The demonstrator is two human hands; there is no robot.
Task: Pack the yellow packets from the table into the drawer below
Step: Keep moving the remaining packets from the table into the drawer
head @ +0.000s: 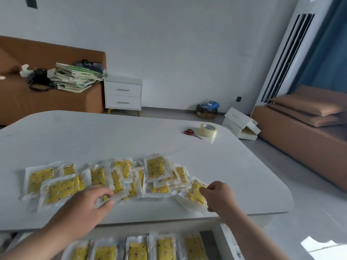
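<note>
Fingers (203, 190) of right hand (218, 196) pinch a diagonal yellow packet (195, 192); left hand (88, 205) grips another packet (118, 196).

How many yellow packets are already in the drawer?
5 yellow packets show in the drawer, side by side: far left, next, middle, next, far right. More may hide under the left arm.

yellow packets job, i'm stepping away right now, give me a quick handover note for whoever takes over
Left hand: fingers curled on a clear-wrapped yellow packet at the pile's near edge.
Right hand: pinches the rightmost yellow packet, lying on the white rounded table.
Pile of yellow patterned packets lies spread across that table.
Done: a row of packets sits in the open white drawer below.
Left: the whole table pile goes down, starting with these two.
</note>
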